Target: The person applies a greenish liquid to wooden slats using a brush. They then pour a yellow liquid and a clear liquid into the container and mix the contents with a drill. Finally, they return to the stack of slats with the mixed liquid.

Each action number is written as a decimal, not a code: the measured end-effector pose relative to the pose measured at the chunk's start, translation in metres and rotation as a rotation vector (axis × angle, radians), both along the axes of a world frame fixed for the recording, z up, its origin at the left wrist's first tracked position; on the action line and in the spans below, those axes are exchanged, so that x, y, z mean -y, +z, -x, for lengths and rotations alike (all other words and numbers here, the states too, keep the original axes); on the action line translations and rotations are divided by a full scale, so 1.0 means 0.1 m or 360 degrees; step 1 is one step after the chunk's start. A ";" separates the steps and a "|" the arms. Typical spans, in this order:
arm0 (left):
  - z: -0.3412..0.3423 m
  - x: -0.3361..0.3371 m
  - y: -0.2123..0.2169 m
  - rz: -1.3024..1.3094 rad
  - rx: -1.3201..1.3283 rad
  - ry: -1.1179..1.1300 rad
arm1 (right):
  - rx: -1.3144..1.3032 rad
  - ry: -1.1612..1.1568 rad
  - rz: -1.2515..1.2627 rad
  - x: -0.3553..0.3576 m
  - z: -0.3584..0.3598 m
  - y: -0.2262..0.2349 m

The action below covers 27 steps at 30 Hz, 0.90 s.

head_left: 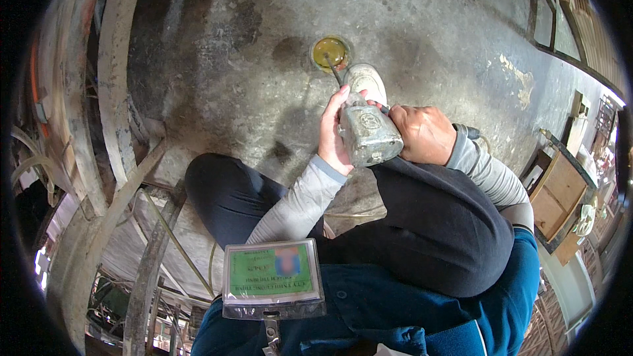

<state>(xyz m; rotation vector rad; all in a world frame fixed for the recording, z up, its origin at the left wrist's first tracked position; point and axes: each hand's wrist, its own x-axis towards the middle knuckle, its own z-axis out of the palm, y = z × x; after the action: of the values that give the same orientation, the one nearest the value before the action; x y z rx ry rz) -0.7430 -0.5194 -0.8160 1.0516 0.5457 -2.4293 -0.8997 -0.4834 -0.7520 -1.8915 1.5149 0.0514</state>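
Observation:
My left hand [335,133] is closed around the side of a grey, scuffed, boxy metal tool body [370,133]. From its far end a thin dark rod [333,69] slants down to a small round bowl of yellow liquid [330,51] on the floor. My right hand [425,133] makes a fist against the right side of the metal body. A short dark piece [384,109] pokes out of that fist, and a dark cylindrical end [469,132] with a thin hose shows behind the wrist. The fingers hide most of what it grips.
My white shoe [366,83] is on the concrete floor [264,59] beside the bowl. Metal frames [119,72] stand close on my left. A wooden box-like piece [559,194] lies to the right. A badge [271,277] hangs over my lap.

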 end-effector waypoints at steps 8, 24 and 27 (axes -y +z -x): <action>0.05 0.07 -0.17 -0.0144 -0.0019 -0.0009 | 0.0010 -0.0041 -0.0132 -0.06 0.05 -0.06; 0.12 0.11 -0.63 -0.0048 0.0081 0.0033 | -0.0061 -0.0135 -0.0079 -0.10 0.06 0.01; 0.16 0.13 -0.61 -0.0080 0.0102 0.0080 | -0.0046 -0.0136 -0.0016 -0.07 0.04 0.03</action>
<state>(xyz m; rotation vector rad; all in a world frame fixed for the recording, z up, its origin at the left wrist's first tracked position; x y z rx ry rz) -0.7588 -0.5327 -0.8765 1.1188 0.6074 -2.3405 -0.9034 -0.4764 -0.7490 -1.8233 1.6106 0.0476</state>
